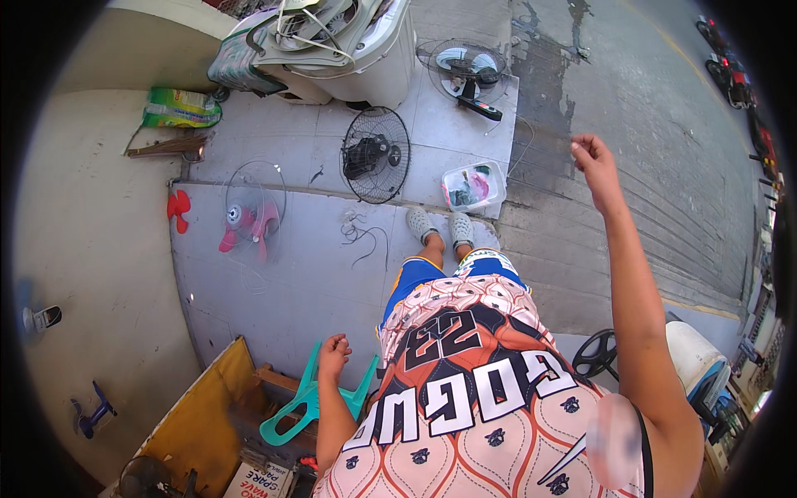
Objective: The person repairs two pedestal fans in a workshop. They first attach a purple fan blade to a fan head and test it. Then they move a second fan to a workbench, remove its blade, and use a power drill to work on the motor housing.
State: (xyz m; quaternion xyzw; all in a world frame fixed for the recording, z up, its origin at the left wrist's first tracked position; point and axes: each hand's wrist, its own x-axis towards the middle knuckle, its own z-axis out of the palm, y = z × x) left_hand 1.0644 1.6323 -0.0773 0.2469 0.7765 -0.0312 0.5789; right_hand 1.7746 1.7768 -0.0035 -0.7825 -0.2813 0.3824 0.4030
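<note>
Left hand (pixel 334 358) hangs beside the green stool (pixel 310 400), near left; right hand (pixel 595 170) is farther out, right of the plastic tub (pixel 496 197). Both grips show curled fingers; full closure cannot be determined.

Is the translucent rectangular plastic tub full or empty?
Not empty: the translucent rectangular plastic tub shows pink and dark-green contents; exact fullness unclear.

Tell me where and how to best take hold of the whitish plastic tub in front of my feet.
Grip the whitish tub by its left and right rims, coming straight down from above. It sits upright with its top open, so the raised edges look easy to pinch, and a two-sided hold should likely keep its contents level.
</note>
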